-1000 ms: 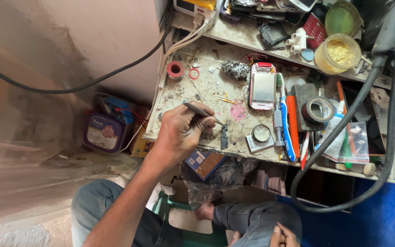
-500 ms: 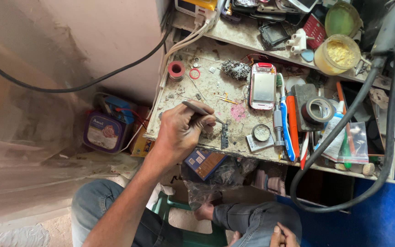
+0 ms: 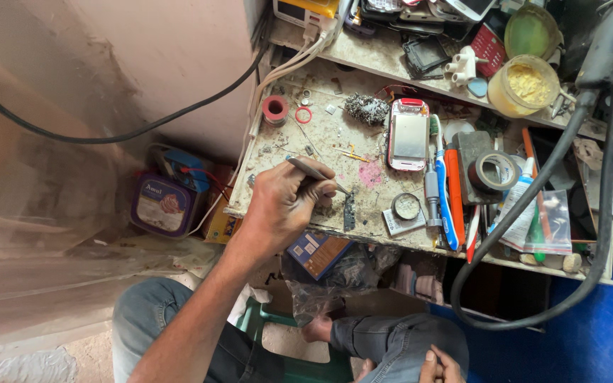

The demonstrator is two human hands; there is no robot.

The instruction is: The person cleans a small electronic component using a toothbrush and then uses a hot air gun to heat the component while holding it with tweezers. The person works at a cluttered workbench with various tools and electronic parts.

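left hand [image 3: 282, 206] grips tweezers [image 3: 315, 172] over small circuit board [image 3: 349, 211] | right hand [image 3: 440, 366] resting on knee, grip unclear

A worn, stained pale counter [image 3: 278, 177] carries a red spool of wire [image 3: 275, 108], a grey tangle of metal wool [image 3: 365, 108], a red-and-white phone with a silver screen [image 3: 408, 135], a blue-and-white toothbrush [image 3: 443, 191], a roll of dark tape [image 3: 497, 171], a small round lens [image 3: 406, 206] and a small dark circuit board [image 3: 350, 211].
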